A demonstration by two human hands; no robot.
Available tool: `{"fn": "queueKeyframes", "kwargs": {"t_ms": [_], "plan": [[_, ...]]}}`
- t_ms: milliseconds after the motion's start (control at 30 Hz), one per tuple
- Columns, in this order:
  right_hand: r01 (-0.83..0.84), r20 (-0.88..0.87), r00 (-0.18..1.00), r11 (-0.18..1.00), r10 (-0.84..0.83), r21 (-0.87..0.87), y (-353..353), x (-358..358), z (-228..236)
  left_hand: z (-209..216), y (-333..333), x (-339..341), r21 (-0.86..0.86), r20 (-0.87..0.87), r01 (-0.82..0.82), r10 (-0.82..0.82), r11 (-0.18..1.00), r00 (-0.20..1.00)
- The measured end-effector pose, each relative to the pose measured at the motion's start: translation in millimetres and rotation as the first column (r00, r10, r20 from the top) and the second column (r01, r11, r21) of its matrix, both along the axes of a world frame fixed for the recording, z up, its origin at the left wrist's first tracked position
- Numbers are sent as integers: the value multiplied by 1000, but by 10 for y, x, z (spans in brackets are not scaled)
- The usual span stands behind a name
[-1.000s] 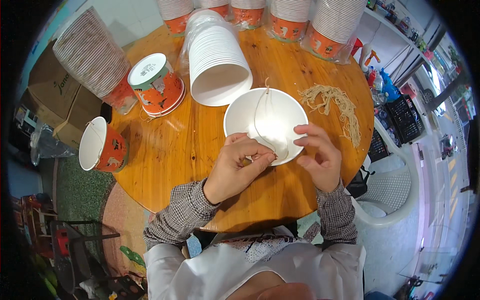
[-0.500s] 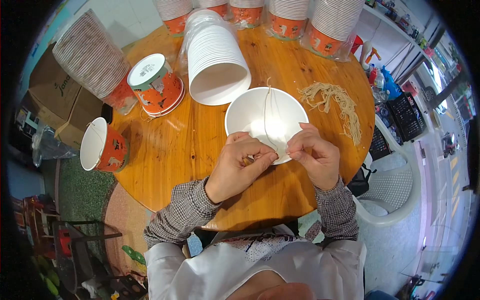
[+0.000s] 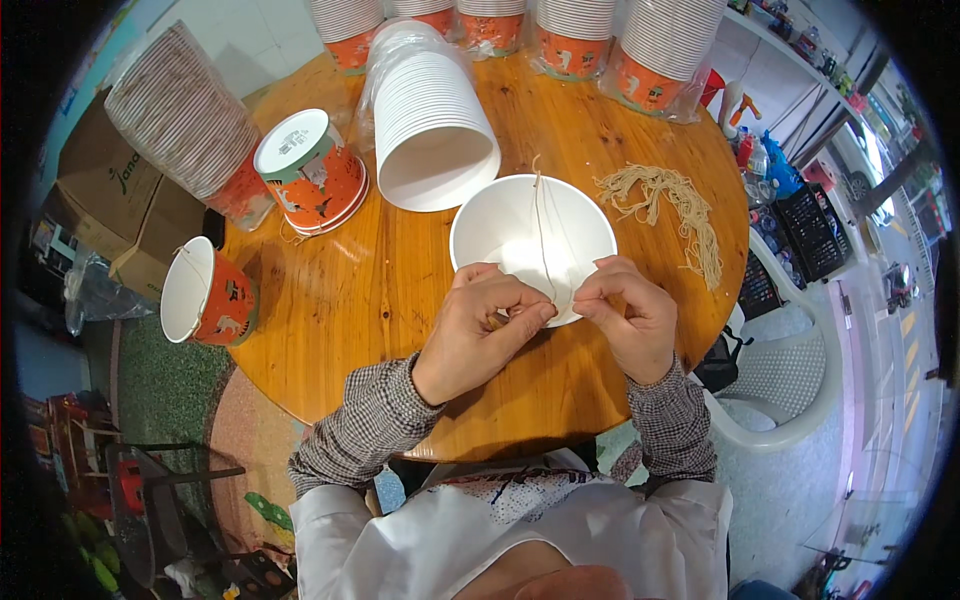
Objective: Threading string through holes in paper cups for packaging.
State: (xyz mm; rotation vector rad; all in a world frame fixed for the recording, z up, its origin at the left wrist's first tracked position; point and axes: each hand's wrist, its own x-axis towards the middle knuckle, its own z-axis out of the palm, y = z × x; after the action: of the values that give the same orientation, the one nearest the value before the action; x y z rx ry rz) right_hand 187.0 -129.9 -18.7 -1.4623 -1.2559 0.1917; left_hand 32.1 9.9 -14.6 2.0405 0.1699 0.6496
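Observation:
A white-lined paper bucket (image 3: pixel 490 225) stands upright before me on the round wooden table. A thin beige string (image 3: pixel 543 225) passes from its far rim across the opening toward its near rim. My left hand (image 3: pixel 492 320) is closed at the near rim, thumb and forefinger pinching the string's end. Just to the right, my right hand (image 3: pixel 632 308) has thumb and fingertips pressed together by the same rim; whatever lies between them is too fine to make out. Beyond that hand lies a bundle of loose beige strings (image 3: pixel 660 195).
A nested stack of white buckets (image 3: pixel 430 130) lies on its side behind. Orange buckets stand at left, one upside down (image 3: pixel 315 185) and one with a string handle (image 3: pixel 225 300) at the table's edge. Wrapped bucket stacks (image 3: pixel 570 35) line the back. A white chair (image 3: pixel 780 370) stands at right.
My right fingertips have come together and shifted slightly near the rim. The string across the bucket has moved slightly to the right. My left hand stays in place.

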Motion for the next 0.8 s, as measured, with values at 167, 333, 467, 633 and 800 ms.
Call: {"fn": "queueKeyframes", "kwargs": {"t_ms": [167, 333, 467, 633, 800], "plan": [[53, 11, 998, 996, -54, 69, 16, 40, -53, 48, -36, -17, -52, -23, -32, 31, 998, 999], [176, -186, 971, 974, -148, 140, 45, -14, -1, 35, 17, -94, 76, -62, -128, 133, 989, 989], [72, 296, 951, 996, -84, 50, 15, 8, 146, 67, 17, -104, 147, -13, -227, 232, 963, 973], [-201, 388, 901, 979, 196, -28, 153, -179, 302, 71, 24, -82, -149, 5, -154, 157, 977, 988], [-189, 279, 945, 981, 171, 37, 322, -195, 282, 95, 39, -141, -493, -89, -108, 73, 863, 993]]}}
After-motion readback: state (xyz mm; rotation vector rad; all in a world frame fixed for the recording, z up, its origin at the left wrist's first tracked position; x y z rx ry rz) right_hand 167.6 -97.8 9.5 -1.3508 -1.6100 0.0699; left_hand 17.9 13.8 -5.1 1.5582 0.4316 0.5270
